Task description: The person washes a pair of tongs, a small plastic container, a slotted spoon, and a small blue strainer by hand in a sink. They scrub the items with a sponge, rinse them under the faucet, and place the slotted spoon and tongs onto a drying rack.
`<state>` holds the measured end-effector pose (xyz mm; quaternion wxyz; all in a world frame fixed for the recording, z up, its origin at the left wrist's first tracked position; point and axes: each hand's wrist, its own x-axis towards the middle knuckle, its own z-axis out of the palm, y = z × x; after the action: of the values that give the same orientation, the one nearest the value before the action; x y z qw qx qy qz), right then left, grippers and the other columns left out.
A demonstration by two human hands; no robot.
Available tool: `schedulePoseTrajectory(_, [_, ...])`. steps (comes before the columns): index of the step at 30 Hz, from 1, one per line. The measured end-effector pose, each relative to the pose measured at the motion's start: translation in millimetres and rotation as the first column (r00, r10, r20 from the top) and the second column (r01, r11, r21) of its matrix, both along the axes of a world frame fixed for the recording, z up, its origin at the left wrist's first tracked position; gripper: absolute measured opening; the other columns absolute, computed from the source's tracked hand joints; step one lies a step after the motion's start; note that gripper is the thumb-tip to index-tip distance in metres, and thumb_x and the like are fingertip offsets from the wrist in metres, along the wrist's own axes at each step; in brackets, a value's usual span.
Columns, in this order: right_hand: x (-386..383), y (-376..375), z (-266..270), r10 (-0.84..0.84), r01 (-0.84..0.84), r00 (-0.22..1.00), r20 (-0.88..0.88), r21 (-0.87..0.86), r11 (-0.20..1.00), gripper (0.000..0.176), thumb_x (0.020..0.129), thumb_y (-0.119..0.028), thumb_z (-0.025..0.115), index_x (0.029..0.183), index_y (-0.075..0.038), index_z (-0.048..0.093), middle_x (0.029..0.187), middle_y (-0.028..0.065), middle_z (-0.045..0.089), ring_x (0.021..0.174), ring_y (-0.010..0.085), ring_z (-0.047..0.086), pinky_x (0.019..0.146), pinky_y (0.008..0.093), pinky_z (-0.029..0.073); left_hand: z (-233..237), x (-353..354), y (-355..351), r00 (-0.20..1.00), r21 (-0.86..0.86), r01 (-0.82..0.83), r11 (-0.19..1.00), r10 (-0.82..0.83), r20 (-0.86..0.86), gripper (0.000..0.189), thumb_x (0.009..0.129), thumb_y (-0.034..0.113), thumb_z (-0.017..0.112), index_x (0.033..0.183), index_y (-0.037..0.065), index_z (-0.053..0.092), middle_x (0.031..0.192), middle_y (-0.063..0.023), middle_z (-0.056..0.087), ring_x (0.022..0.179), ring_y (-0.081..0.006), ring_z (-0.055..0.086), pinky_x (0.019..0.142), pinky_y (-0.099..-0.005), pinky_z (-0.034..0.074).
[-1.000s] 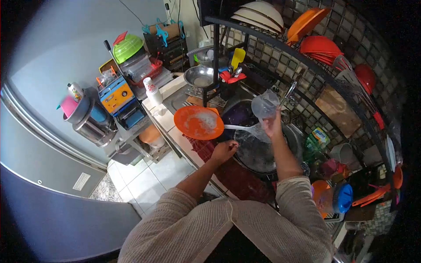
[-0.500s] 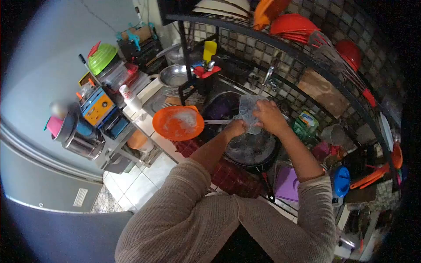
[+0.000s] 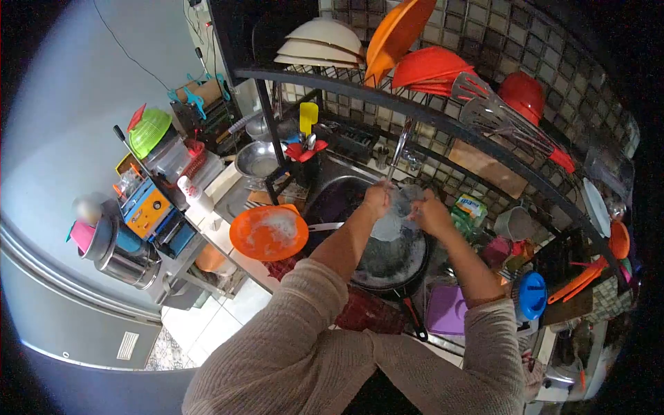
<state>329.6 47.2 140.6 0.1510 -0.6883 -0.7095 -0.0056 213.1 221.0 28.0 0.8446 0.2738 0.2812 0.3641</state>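
Note:
My left hand (image 3: 377, 199) and my right hand (image 3: 431, 213) hold a clear plastic container (image 3: 403, 206) between them, below the faucet (image 3: 401, 146). The fingers of both are closed on its sides. Under the container lies a black pan (image 3: 391, 259) in the sink, with foamy water in it and its handle pointing toward me. An orange plate (image 3: 268, 232) with suds on it sits left of the sink. Blur hides the exact shape of the container.
A dark rack (image 3: 373, 92) arches over the sink with white bowls (image 3: 321, 40) and red bowls (image 3: 436, 69). A green soap bottle (image 3: 468, 211), a purple lid (image 3: 446, 310) and a blue-lidded container (image 3: 531, 296) stand at the right. A metal bowl (image 3: 260, 160) is at the left.
Both hands have moved with the clear container closer to the faucet. My left hand has shifted up the container's side. The view has tilted upward, showing more of the rack.

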Motion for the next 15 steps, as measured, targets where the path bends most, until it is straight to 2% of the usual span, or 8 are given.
schedulePoseTrajectory(3, [-7.8,17.5,-37.0,0.029,-0.039,0.992,-0.126,-0.074,0.996,0.015,0.07,-0.01,0.069,0.084,-0.012,0.064,0.092,0.0161,0.048,0.086,0.0347,0.056,0.071,0.0429,0.048,16.3,-20.2,-4.4,0.982,-0.027,0.186,0.982,-0.187,-0.027,0.03,0.091,0.038,0.047,0.081,0.011,0.056,0.062,-0.0016,0.053,0.05,-0.0143,0.051,0.041,-0.0325,0.042])
schedulePoseTrajectory(5, [-23.0,28.0,-39.8,0.018,-0.012,0.987,-0.157,0.037,0.999,0.015,0.07,-0.01,0.07,0.083,-0.013,0.064,0.093,0.0161,0.048,0.087,0.0347,0.056,0.072,0.0426,0.048,20.1,-26.9,-5.6,0.755,0.467,0.112,0.877,0.23,-0.614,0.029,0.091,0.032,0.045,0.077,0.008,0.051,0.065,-0.0063,0.055,0.047,-0.0199,0.051,0.041,-0.0339,0.041])
schedulePoseTrajectory(6, [-31.5,33.2,-39.9,0.004,0.023,0.983,-0.184,0.14,0.99,0.014,0.07,-0.011,0.07,0.083,-0.014,0.065,0.093,0.0162,0.049,0.087,0.0346,0.056,0.072,0.0422,0.048,15.7,-35.1,-2.3,0.749,0.47,0.109,0.876,0.239,-0.618,0.029,0.091,0.032,0.045,0.077,0.008,0.051,0.065,-0.0063,0.055,0.047,-0.0199,0.051,0.041,-0.0339,0.041])
schedulePoseTrajectory(7, [-43.6,36.1,-35.4,0.012,0.015,0.982,-0.188,0.144,0.99,0.014,0.07,-0.011,0.07,0.083,-0.014,0.065,0.093,0.0162,0.049,0.087,0.0346,0.056,0.072,0.0422,0.048,8.5,-45.8,2.1,0.575,0.758,0.331,0.562,0.517,-0.634,0.029,0.09,0.03,0.045,0.079,0.005,0.053,0.07,-0.0131,0.058,0.06,-0.029,0.055,0.053,-0.0387,0.044])
schedulePoseTrajectory(8, [-56.0,38.3,-31.2,0.013,0.009,0.981,-0.192,0.11,0.994,0.014,0.07,-0.011,0.069,0.082,-0.014,0.065,0.094,0.0165,0.049,0.088,0.0351,0.056,0.072,0.042,0.048,0.9,-57.2,5.6,0.431,0.791,0.589,0.161,0.765,-0.477,0.029,0.089,0.028,0.044,0.08,0.002,0.054,0.075,-0.0199,0.061,0.073,-0.0381,0.06,0.066,-0.0436,0.046])
schedulePoseTrajectory(12, [-71.3,64.7,-31.6,-0.012,0.06,0.963,-0.269,0.17,0.984,0.013,0.07,-0.014,0.07,0.081,-0.014,0.065,0.095,0.0166,0.049,0.089,0.0353,0.056,0.074,0.0425,0.048,52.1,-121.2,-32.1,0.549,0.77,0.56,0.307,0.559,-0.622,0.023,0.085,0.023,0.046,0.084,0.001,0.053,0.081,-0.0225,0.061,0.084,-0.0395,0.059,0.072,-0.0452,0.045])
schedulePoseTrajectory(14, [-73.1,74.0,-27.3,-0.053,0.138,0.93,-0.363,0.213,0.967,0.014,0.069,-0.017,0.071,0.081,-0.013,0.065,0.099,0.0169,0.049,0.09,0.0345,0.056,0.075,0.0429,0.048,62.1,-141.1,-48.4,0.522,0.594,0.481,0.645,0.333,-0.785,0.023,0.084,0.021,0.046,0.094,0.002,0.053,0.087,-0.0213,0.06,0.088,-0.0396,0.057,0.071,-0.046,0.046])
schedulePoseTrajectory(15, [-76.2,68.5,-25.7,0.016,0.027,0.958,-0.285,0.147,0.989,0.015,0.068,-0.018,0.072,0.08,-0.013,0.065,0.097,0.0152,0.052,0.091,0.0334,0.055,0.075,0.0428,0.047,37.7,-150.3,-46.1,0.427,0.597,0.66,0.456,0.426,-0.798,0.023,0.084,0.02,0.047,0.1,0.006,0.055,0.09,-0.0165,0.059,0.086,-0.0387,0.058,0.069,-0.0452,0.047])
